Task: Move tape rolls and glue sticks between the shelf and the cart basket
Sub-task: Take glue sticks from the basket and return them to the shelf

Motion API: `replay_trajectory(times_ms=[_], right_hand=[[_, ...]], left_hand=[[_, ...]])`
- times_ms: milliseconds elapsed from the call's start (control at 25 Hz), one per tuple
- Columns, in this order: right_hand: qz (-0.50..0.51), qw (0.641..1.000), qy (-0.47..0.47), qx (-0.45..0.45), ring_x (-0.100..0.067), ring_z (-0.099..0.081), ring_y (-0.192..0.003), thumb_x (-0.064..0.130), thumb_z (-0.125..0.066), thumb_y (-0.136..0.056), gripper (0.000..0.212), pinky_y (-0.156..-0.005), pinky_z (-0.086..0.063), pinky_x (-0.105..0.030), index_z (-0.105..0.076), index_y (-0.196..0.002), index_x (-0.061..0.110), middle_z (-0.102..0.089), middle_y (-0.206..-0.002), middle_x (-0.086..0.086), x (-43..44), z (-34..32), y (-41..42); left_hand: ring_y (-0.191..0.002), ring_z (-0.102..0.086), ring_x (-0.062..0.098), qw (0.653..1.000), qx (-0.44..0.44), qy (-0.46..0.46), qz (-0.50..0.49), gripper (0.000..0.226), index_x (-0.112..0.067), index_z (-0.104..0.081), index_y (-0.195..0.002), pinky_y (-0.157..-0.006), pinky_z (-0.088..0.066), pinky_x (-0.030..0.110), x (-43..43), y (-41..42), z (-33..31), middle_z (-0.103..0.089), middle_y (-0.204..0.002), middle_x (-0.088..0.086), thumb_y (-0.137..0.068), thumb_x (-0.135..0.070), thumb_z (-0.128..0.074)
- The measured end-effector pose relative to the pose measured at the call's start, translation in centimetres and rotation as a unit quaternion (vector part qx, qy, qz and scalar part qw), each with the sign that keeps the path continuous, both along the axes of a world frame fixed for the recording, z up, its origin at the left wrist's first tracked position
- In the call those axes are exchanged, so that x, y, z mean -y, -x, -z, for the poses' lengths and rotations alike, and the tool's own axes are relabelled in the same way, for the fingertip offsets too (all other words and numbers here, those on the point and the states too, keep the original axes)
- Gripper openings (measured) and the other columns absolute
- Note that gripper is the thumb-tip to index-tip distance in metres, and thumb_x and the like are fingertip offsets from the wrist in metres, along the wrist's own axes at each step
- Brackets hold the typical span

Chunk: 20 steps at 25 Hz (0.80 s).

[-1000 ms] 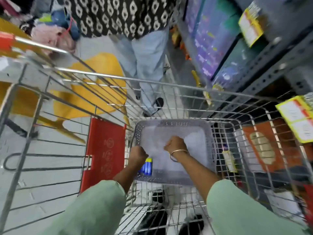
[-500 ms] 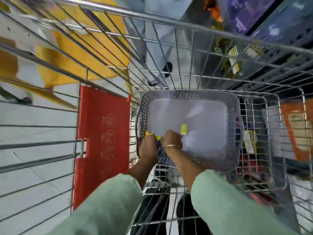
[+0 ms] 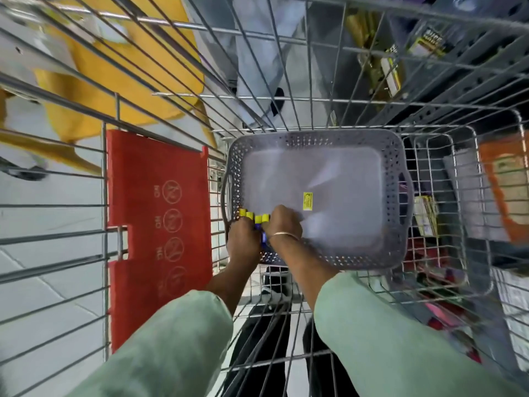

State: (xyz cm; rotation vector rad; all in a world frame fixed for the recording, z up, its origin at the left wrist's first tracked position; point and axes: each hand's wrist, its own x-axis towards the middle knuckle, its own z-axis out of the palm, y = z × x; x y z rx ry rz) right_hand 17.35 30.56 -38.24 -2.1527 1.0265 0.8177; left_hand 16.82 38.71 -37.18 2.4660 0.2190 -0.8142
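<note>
Both hands, left hand [image 3: 243, 239] and right hand [image 3: 284, 224], close together around four glue sticks [image 3: 254, 220], yellow caps up, at the grey perforated basket's [image 3: 400, 156] seven o'clock corner inside the wire cart [image 3: 286, 100].

Both hands [image 3: 264, 234] together, fingers curled.

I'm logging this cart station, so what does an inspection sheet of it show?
Surface: grey basket in wire cart, floor bare but for a yellow sticker.
Job's things: glue sticks with yellow caps at the basket's near-left corner; tape rolls, nothing seen.
Clutter: red panel.
Hands: left hand and right hand gather the sticks.
Cables: nothing seen.
Surroundings: shelf, another person's legs.
</note>
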Motion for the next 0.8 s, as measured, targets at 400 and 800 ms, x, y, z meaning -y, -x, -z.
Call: replay_trajectory(times_ms=[400, 800], right_hand=[[0.093, 0.99, -0.005, 0.105, -0.037, -0.057, -0.113, 0.017, -0.064, -0.081, 0.032, -0.087, -0.049, -0.039, -0.057, -0.108, 0.002, -0.062, -0.12, -0.021, 5.8, -7.7, -0.9], [0.204, 0.856, 0.26, 0.397, -0.043, -0.058, -0.094, 0.013, -0.051, -0.089, 0.02, -0.072, -0.044, -0.047, -0.055, -0.101, -0.002, -0.064, -0.099, -0.031, 23.4, -33.9, 4.8]], left_hand=[[-0.088, -0.065, 0.042, 1.0, 0.02, -0.011, 0.014, 0.028, 0.003, -0.066, -0.09, -0.07, -0.052, 0.043, 3.2, -0.8, -3.4, -0.068, -0.096, 0.029, -0.083, -0.024, -0.061], [-0.069, -0.05, 0.027, 0.904, 0.222, 0.323, 0.169, 0.008, 0.004, -0.055, -0.086, -0.054, -0.015, 0.028, 21.2, -1.6, -25.6, -0.057, -0.071, 0.022, -0.086, -0.002, -0.051]])
